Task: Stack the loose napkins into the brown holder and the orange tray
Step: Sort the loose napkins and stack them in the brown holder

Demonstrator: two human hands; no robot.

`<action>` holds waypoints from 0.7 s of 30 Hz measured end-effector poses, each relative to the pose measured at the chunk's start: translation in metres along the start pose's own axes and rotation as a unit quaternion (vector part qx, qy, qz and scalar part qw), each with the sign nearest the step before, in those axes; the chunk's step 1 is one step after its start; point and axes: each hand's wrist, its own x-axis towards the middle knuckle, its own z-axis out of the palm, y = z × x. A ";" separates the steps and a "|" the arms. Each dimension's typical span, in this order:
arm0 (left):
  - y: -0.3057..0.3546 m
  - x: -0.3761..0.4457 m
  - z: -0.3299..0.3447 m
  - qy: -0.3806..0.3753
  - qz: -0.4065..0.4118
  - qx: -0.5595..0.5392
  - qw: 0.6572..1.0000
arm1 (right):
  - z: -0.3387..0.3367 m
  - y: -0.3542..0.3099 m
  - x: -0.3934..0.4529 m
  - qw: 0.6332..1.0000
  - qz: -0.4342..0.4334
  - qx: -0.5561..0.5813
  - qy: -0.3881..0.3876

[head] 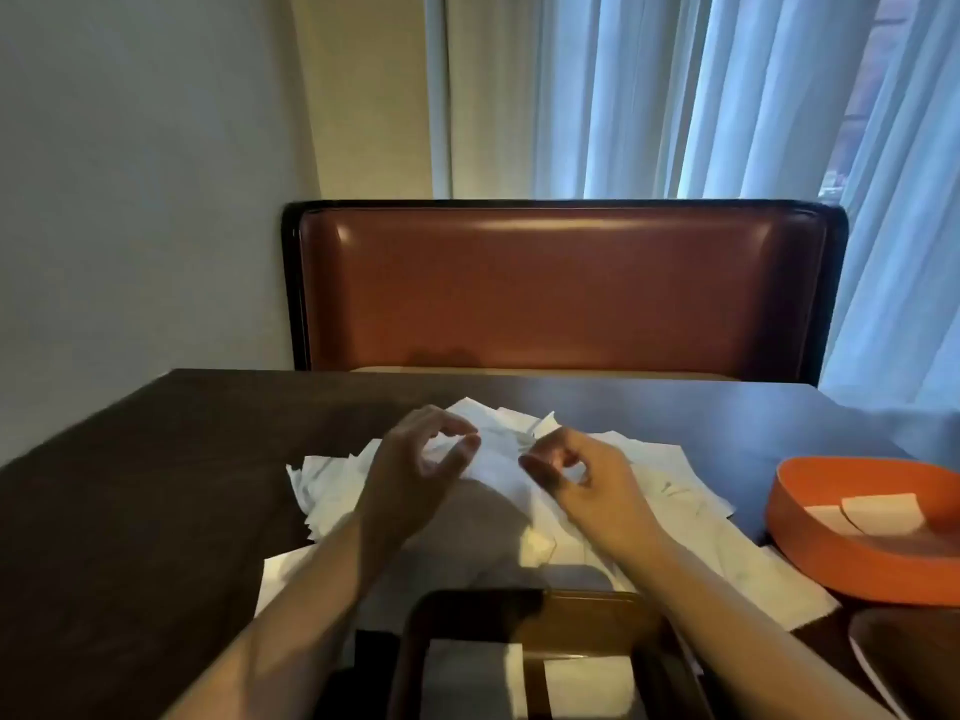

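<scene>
While both hands' fingers curl over loose napkins [498, 475], orange tray [810, 532] holds 2.

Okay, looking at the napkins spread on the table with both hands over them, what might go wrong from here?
1. The napkin pile lies overlapped and crumpled, so a pinch by the left hand or right hand may lift several sheets or drag neighbours out of line.
2. Both forearms pass right over the brown holder; pulling back could knock it or disturb the napkins already inside.
3. Some sheets lie against the orange tray and may snag.

Bare dark table [156, 485] lies left of the napkins [649, 491]; orange tray [810, 532] blocks the right.
</scene>
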 end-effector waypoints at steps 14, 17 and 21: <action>-0.009 -0.009 0.017 -0.083 0.186 0.147 0.968 | -0.004 0.026 -0.011 0.983 -0.077 -0.133 -0.105; -0.006 -0.007 0.022 -0.095 0.188 0.155 0.965 | -0.013 0.024 -0.007 0.970 -0.093 -0.188 -0.123; 0.001 -0.008 0.029 -0.112 0.163 0.151 0.969 | -0.026 0.023 0.002 0.973 -0.100 -0.186 -0.092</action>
